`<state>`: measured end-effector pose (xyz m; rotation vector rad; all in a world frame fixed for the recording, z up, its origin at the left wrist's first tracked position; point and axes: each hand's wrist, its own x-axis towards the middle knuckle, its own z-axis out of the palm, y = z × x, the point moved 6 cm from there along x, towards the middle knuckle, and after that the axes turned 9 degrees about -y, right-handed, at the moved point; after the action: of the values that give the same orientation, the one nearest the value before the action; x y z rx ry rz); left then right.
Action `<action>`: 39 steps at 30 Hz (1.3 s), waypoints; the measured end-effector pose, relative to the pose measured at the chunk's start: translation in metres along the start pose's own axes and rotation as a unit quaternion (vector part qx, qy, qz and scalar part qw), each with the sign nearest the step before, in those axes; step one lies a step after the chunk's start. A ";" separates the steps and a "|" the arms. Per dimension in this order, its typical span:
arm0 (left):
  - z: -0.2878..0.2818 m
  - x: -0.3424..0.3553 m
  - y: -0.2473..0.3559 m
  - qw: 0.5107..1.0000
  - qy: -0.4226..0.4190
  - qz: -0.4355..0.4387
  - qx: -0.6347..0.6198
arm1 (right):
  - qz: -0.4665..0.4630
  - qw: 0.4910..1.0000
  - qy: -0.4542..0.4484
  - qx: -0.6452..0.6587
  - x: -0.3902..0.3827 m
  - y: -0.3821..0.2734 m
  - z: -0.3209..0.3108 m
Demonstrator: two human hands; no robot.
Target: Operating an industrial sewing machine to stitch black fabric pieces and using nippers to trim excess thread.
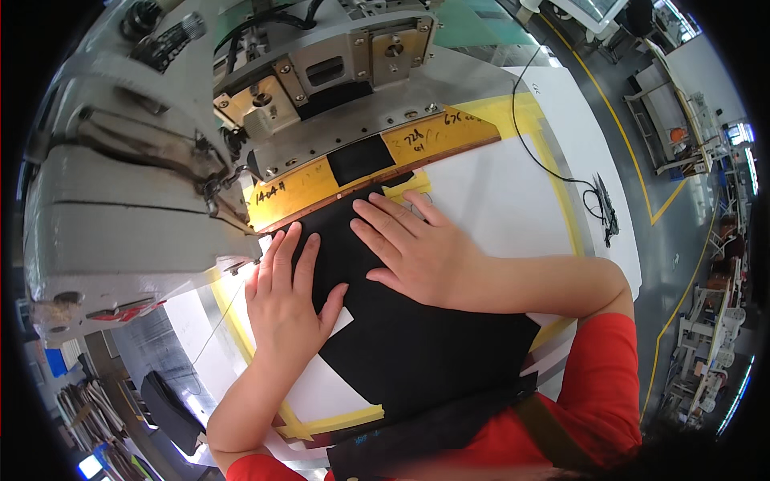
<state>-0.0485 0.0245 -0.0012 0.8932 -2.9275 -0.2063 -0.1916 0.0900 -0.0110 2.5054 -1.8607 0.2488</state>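
A large piece of black fabric [433, 345] lies on the white work surface, its far edge against a yellow template bar [313, 183] of the sewing machine. My left hand [285, 297] rests with fingers outstretched on the fabric's left part, fingertips close to the bar and to the machine's needle area. Spread flat, my right hand [421, 248] presses on the fabric farther right, with its fingertips near the bar. The grey sewing machine head [120, 232] stands just left of my left hand. Neither hand grips anything.
A metal clamp frame [345, 120] spans the far side above the bar. Yellow tape [573, 216] edges the white surface. A thin black cable [525, 144] runs to scissors-like dark tools [607, 212] at right. Dark folded fabric [170, 409] lies at lower left.
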 end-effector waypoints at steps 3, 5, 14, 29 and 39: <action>-0.002 0.002 0.001 1.000 0.003 -0.002 0.012 | 0.007 1.000 -0.005 -0.023 0.002 0.001 0.001; -0.003 0.002 0.002 1.000 -0.002 -0.002 0.015 | 0.004 1.000 0.000 -0.004 0.007 0.000 0.000; -0.002 0.002 0.001 1.000 0.003 -0.010 0.014 | -0.002 0.999 -0.032 -0.018 0.026 -0.007 0.002; -0.001 0.002 0.002 1.000 0.004 -0.002 0.024 | 0.024 0.999 -0.034 -0.034 -0.002 0.005 0.005; -0.001 0.000 0.004 0.999 -0.014 0.005 0.034 | 0.002 0.999 -0.031 -0.028 0.001 -0.006 0.005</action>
<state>-0.0510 0.0277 0.0000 0.8914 -2.9809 -0.1202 -0.1847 0.0902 -0.0148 2.5006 -1.8671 0.1198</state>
